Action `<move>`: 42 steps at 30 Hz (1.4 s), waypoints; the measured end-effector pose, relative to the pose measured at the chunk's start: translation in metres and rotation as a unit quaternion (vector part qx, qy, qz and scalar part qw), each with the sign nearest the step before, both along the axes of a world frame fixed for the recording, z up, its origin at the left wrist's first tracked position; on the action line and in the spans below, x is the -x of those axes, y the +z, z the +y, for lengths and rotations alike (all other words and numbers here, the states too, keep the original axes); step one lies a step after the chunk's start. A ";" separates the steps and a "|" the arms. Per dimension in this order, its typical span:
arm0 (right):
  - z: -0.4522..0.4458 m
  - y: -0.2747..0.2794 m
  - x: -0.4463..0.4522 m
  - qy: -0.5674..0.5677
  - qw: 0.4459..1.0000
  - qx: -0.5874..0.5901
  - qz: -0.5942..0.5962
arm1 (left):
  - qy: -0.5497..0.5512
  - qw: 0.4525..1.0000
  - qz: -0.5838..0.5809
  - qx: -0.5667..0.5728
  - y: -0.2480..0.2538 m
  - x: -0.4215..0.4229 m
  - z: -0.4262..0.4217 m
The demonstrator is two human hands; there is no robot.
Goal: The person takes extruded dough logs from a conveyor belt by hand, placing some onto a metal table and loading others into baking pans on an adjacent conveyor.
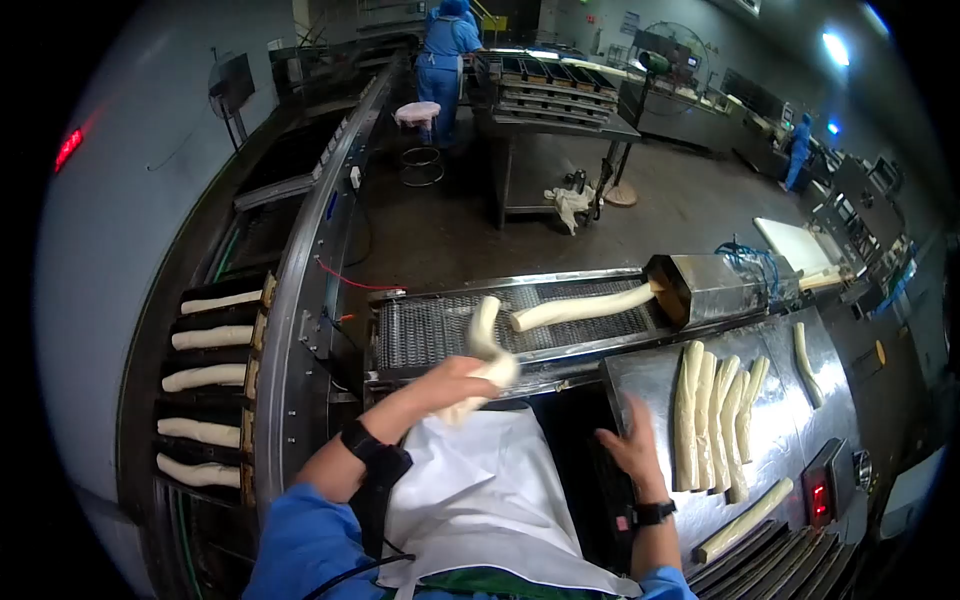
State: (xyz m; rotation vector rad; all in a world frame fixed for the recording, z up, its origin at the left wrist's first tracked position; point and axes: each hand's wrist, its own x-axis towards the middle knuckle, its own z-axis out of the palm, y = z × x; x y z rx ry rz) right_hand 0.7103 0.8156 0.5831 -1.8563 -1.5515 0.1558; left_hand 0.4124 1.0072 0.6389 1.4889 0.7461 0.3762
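My left hand [455,385] is closed around a pale rope of dough [485,335], holding it over the near edge of the mesh conveyor. The dough is bent and slightly blurred, one end pointing up. My right hand [635,450] is open with thumb and fingers apart, holding nothing, above the side of a black tin [575,465] in front of me. A second dough rope [580,307] lies on the mesh conveyor [420,330], its far end at the mouth of a metal housing [725,290].
Several dough ropes [715,420] lie on the steel table [650,375] at right, beside a scale with a red display [820,495]. Dark tins [215,320] with dough stand on the left line. Tins are stacked [555,100] behind; a co-worker [445,60] stands farther back.
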 end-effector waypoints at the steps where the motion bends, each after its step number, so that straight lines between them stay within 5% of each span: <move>1: 0.020 0.017 0.023 0.063 0.997 -0.025 0.047 | -0.053 0.997 -0.044 -0.024 0.012 -0.020 -0.007; 3: 0.048 0.031 0.057 0.058 0.987 -0.048 0.141 | -0.105 0.984 -0.140 0.043 0.030 -0.056 -0.012; 5: 0.057 0.010 0.052 0.034 0.929 -0.065 0.364 | -0.183 0.928 -0.196 0.260 0.051 -0.082 -0.012; 9: 0.007 0.040 0.010 -0.110 0.954 -0.059 0.274 | -0.149 0.843 -0.343 0.388 0.064 -0.127 -0.016; 11: -0.027 0.011 -0.031 -0.152 0.961 -0.044 0.228 | -0.140 0.884 -0.325 0.305 0.039 -0.132 0.015; 12: -0.049 0.021 -0.035 -0.237 0.959 0.076 0.136 | -0.109 0.958 -0.250 0.092 0.020 -0.134 0.027; 13: -0.072 0.001 -0.047 -0.270 0.959 0.066 -0.048 | -0.070 0.976 -0.162 -0.127 0.005 -0.133 0.041; 15: -0.107 -0.005 -0.044 -0.343 0.909 0.128 -0.198 | -0.019 0.935 0.049 -0.351 -0.022 -0.116 0.064; 17: -0.138 -0.048 -0.061 -0.358 0.907 0.183 -0.125 | 0.006 0.875 0.149 -0.461 -0.053 -0.096 0.092; 20: -0.161 -0.060 -0.067 -0.326 0.939 0.091 -0.070 | 0.048 0.817 0.243 -0.522 -0.105 -0.073 0.113; 23: -0.158 -0.062 -0.068 -0.331 0.941 0.056 -0.030 | 0.061 0.837 0.310 -0.447 -0.102 -0.071 0.110; 27: -0.114 -0.060 -0.081 -0.374 0.898 0.202 -0.110 | 0.044 0.884 0.259 -0.386 -0.075 -0.076 0.095; 31: -0.070 -0.008 -0.063 -0.382 0.861 0.320 -0.103 | 0.028 0.854 0.246 -0.458 -0.071 -0.070 0.072; 35: -0.064 0.007 -0.064 -0.348 0.872 0.332 -0.087 | -0.010 0.865 0.257 -0.432 -0.079 -0.039 0.083; 38: -0.055 0.021 -0.057 -0.276 0.838 0.419 -0.214 | -0.003 0.869 0.304 -0.390 -0.066 -0.013 0.087; 41: -0.072 -0.011 -0.075 -0.236 0.891 0.330 -0.204 | 0.031 0.848 0.344 -0.402 -0.064 0.009 0.080; 42: -0.066 -0.005 -0.078 -0.218 0.868 0.384 -0.227 | 0.036 0.838 0.350 -0.417 -0.068 0.010 0.079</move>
